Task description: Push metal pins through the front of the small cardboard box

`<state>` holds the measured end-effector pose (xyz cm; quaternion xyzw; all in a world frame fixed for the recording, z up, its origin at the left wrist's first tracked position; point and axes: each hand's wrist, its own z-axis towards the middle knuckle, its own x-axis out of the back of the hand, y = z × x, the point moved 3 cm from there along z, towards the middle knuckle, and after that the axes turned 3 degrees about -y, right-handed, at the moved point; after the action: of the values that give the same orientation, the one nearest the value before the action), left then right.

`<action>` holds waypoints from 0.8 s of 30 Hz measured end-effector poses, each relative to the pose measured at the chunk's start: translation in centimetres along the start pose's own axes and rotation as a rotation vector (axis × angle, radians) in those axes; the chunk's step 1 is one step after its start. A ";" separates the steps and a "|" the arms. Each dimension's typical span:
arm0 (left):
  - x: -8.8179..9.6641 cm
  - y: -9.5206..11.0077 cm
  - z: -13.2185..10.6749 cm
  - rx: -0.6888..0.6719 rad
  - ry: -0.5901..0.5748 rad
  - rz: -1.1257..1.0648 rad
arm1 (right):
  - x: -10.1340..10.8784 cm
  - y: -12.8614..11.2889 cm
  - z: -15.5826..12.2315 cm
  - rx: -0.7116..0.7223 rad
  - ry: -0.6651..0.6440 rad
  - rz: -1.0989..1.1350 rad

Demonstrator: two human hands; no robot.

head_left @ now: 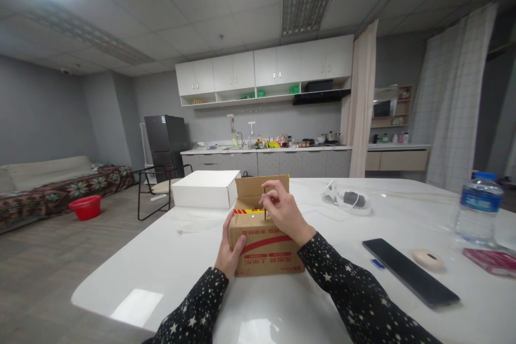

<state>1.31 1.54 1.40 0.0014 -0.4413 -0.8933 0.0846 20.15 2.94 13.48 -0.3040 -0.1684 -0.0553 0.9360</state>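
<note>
A brown cardboard box [268, 252] with red printing stands on the white table, its back flap [244, 188] raised. My left hand [229, 250] is closed around the box's left side, thumb on the front face and fingers toward the top edge. Over the box's top, my right hand [285, 214] pinches a thin dark stick [265, 210], held upright with its lower end at the top surface. Whether that end goes into the cardboard I cannot tell. Yellow and red tape [248, 212] runs along the top near the flap.
Behind the box at left lies a white box [205, 189]. On the right of the table [161, 258] are a white cable bundle [350, 200], a black phone [409, 271], a small blue piece [378, 264], a beige oval case [428, 259], a pink packet [489, 262] and a water bottle [479, 209].
</note>
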 end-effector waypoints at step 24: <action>0.0 -0.8 -0.1 0.007 0.018 -0.083 | -0.7 0.5 -0.4 -0.029 -0.029 0.005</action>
<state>1.17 1.94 0.78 0.0279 -0.4433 -0.8945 0.0512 19.67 3.09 12.64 -0.3190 -0.1805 -0.0507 0.9290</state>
